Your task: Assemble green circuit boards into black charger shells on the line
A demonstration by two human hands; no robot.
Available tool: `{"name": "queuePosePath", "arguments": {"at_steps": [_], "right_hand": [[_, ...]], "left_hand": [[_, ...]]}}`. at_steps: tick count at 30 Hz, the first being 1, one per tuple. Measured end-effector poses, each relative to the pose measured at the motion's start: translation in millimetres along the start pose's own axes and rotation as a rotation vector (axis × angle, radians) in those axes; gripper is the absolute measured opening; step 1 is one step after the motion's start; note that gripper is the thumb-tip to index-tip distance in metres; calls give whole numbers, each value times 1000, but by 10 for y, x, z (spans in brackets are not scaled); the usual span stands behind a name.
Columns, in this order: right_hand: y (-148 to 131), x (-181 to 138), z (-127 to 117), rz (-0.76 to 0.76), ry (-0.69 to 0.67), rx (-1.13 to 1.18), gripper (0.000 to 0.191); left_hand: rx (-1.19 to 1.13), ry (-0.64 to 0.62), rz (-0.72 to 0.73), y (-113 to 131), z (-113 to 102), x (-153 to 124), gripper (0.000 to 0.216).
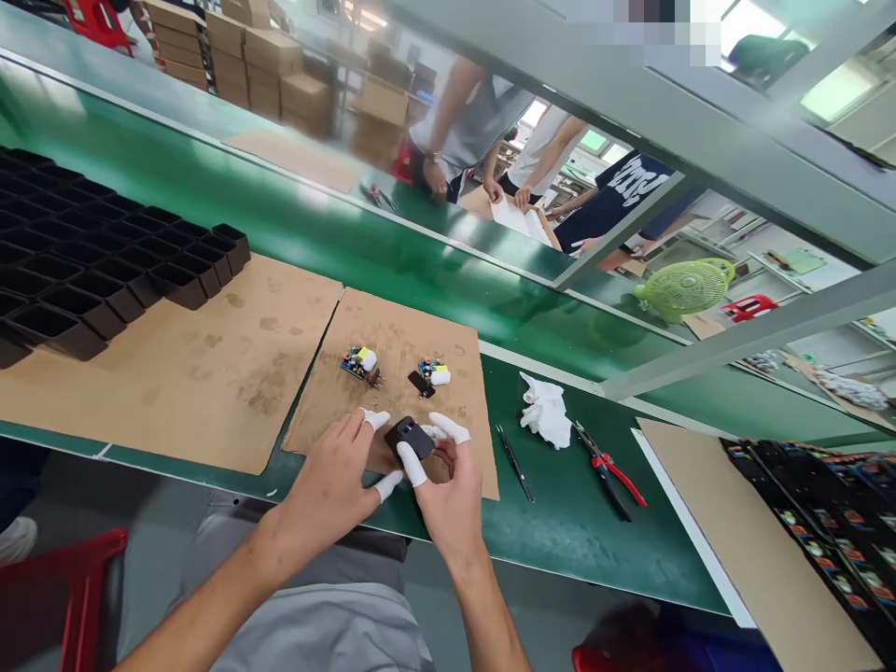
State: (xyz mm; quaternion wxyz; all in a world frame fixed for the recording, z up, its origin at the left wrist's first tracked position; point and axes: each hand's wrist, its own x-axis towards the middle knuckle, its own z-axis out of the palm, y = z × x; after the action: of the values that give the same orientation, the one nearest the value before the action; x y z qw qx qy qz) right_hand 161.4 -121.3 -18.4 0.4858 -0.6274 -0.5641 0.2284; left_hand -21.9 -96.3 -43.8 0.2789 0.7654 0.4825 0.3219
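Observation:
My right hand (452, 476) grips a small black plastic case (410, 435) between its thumb and fingers, over the near part of a cardboard sheet (448, 327). Just left of the case is my left hand (336, 471), its thumb and index finger spread apart with nothing between them. White finger cots cover fingertips on both hands. Beyond them on the cardboard lie a circuit board with plug pins (359, 363) and a second circuit board (435, 370). A small black plastic piece (421, 384) rests against the second board.
Tweezers (516, 464), a crumpled white cloth (545, 411) and red-handled pliers (609, 469) lie to the right. Rows of black plastic housings (105, 252) stand at left. Filled black trays (833, 523) sit far right. A metal frame (630, 224) crosses ahead; people work beyond it.

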Motion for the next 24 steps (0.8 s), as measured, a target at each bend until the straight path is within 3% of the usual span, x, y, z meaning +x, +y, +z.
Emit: {"name": "queuePosePath", "arguments": {"at_steps": [6, 14, 24], "right_hand": [[-41, 5, -27, -146, -2, -26, 18], [38, -101, 49, -201, 71, -50, 19], [191, 17, -159, -252, -144, -33, 28]], "left_hand": [[-28, 16, 14, 111, 153, 142, 42], [-84, -5, 16, 110, 157, 137, 40], [-82, -24, 28, 120, 145, 153, 45]]}}
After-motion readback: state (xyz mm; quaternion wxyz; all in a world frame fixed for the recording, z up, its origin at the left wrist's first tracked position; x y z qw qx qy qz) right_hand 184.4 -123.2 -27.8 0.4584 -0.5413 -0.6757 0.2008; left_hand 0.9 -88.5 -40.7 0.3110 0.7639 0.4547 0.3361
